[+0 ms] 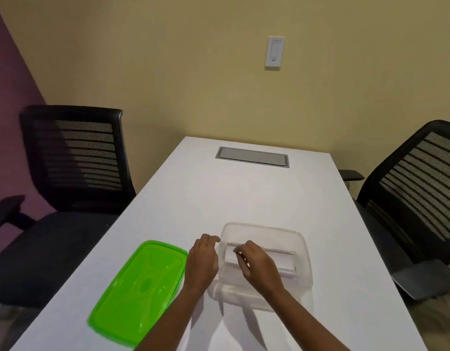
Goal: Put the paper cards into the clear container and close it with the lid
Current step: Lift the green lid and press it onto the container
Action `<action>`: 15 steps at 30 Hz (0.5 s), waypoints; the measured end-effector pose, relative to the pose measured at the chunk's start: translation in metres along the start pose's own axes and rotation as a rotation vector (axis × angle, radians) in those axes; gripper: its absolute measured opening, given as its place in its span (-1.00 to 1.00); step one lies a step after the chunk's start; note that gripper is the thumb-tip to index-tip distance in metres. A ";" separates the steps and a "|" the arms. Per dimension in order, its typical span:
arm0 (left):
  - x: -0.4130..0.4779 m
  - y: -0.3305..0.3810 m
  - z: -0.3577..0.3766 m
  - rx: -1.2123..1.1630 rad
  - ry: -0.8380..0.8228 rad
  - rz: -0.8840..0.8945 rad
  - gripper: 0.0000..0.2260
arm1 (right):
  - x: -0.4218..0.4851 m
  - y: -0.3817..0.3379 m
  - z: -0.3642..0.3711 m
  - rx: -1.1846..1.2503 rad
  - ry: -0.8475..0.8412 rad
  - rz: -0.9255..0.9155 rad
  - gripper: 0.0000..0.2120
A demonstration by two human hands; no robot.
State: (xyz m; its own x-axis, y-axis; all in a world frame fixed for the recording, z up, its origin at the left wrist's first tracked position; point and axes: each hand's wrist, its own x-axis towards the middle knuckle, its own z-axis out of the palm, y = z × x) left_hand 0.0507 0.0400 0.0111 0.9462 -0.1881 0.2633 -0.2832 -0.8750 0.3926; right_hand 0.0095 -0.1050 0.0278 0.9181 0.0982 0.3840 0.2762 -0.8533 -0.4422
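A clear plastic container (301,252) stands on the white table (244,193), near its front. White paper cards (286,262) lie inside it. My right hand (256,264) reaches into the container from above, fingers pinched on the left end of the cards. My left hand (202,259) rests against the container's left wall on the outside, fingers curled at the rim. The green lid (137,290) lies flat on the table to the left of the container, apart from it.
A grey cable hatch (251,157) is set into the table's far end. Black mesh office chairs stand at the left (74,158) and right (416,188) sides. A wall switch (274,53) hangs on the yellow wall behind.
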 end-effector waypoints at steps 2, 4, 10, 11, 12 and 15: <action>-0.011 -0.008 -0.005 0.005 0.007 -0.044 -0.66 | -0.004 -0.014 0.008 -0.021 -0.019 -0.090 -0.92; -0.023 -0.020 -0.007 0.009 0.003 -0.103 -0.67 | -0.010 -0.027 0.019 0.000 -0.084 -0.130 -0.87; -0.061 -0.063 -0.002 0.200 -0.256 -0.380 -0.57 | -0.028 -0.049 0.059 -0.107 -0.420 -0.125 -0.69; -0.067 -0.069 -0.001 0.225 -0.307 -0.412 -0.53 | -0.031 -0.051 0.065 -0.132 -0.477 -0.112 -0.69; -0.073 -0.076 -0.001 0.244 -0.351 -0.436 -0.50 | -0.035 -0.053 0.071 -0.146 -0.529 -0.091 -0.68; -0.087 -0.091 -0.003 0.285 -0.424 -0.463 -0.48 | -0.045 -0.053 0.085 -0.163 -0.643 -0.023 -0.64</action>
State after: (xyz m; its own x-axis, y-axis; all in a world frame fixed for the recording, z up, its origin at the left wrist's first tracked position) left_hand -0.0064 0.1373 -0.0444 0.9558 0.1256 -0.2658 0.1620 -0.9795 0.1195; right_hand -0.0227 -0.0203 -0.0349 0.9132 0.3601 -0.1905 0.2976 -0.9090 -0.2920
